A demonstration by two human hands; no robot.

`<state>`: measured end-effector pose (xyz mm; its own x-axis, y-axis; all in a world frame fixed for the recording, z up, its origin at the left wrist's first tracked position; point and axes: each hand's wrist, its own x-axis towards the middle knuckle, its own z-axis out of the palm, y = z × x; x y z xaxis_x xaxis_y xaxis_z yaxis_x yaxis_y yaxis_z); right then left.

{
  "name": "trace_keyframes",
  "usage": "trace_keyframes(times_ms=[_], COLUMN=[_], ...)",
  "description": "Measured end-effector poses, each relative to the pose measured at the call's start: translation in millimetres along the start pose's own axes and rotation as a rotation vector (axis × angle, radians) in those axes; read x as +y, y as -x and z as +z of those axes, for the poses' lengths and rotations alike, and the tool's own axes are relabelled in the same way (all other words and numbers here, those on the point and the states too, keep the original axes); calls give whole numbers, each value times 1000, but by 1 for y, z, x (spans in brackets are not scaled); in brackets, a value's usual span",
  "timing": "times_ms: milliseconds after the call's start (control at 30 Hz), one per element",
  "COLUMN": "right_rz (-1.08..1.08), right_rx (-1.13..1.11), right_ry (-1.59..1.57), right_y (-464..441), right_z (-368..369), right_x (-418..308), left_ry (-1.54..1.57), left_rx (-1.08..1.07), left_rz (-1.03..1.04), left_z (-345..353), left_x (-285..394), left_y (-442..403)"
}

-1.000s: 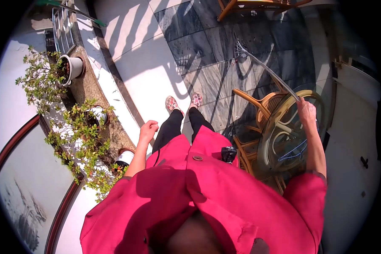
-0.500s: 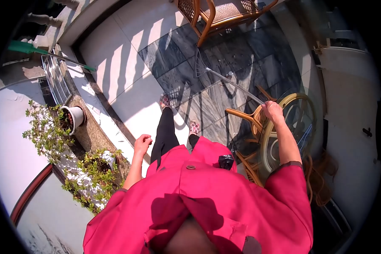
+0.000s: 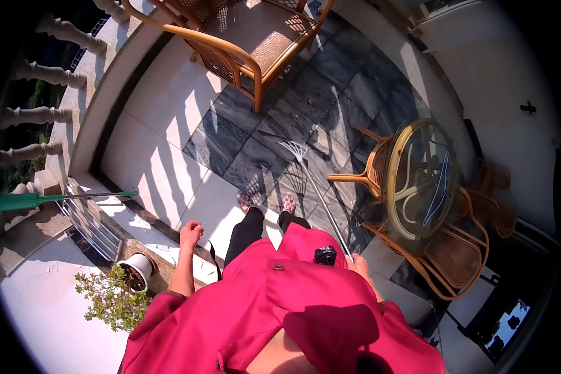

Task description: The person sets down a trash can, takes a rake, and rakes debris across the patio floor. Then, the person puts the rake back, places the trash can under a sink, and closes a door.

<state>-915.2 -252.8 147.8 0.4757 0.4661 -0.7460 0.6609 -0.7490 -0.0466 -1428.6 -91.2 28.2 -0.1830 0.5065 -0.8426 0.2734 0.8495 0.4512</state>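
Observation:
My right hand (image 3: 359, 267) is closed round the handle of a metal rake (image 3: 321, 198), low at my right side. The rake's fanned tines (image 3: 294, 149) are over the dark marble floor tiles, ahead of my feet; whether they touch the floor I cannot tell. My left hand (image 3: 191, 233) hangs out to the left, away from any object, with its fingers curled; what they hold, if anything, is too small to make out.
A rattan armchair (image 3: 243, 37) stands ahead. A round glass table (image 3: 421, 181) with blue hangers (image 3: 439, 190) and rattan chairs (image 3: 455, 255) is to the right. At the left are a potted plant (image 3: 138, 269), a metal rack (image 3: 92, 227), a green-handled tool (image 3: 34, 201) and a balustrade (image 3: 47, 115).
The view has turned and moved forward. My right hand has come down and back toward my body with the rake. More of the armchair and balustrade shows.

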Motion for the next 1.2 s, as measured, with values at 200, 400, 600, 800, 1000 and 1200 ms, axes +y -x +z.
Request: trace_keyframes(times_ms=[200, 400, 600, 800, 1000, 1200], right_rz=[345, 142, 220, 427, 481, 361], right_rx=[-29, 75, 14, -128, -67, 118], right_ry=[-1006, -637, -497, -458, -601, -699], right_y=[-1, -17, -7, -4, -28, -217], right_z=[113, 117, 118, 176, 202, 131], right_x=[32, 37, 35, 41, 3, -81], left_ry=[-218, -294, -580, -670, -857, -1072], left_rx=[-68, -154, -147, -226, -301, -320], left_rz=[120, 25, 77, 253, 332, 396], left_z=[10, 43, 93, 155, 172, 173], left_x=[91, 122, 192, 279, 277, 271], left_y=[4, 6, -8, -6, -35, -48])
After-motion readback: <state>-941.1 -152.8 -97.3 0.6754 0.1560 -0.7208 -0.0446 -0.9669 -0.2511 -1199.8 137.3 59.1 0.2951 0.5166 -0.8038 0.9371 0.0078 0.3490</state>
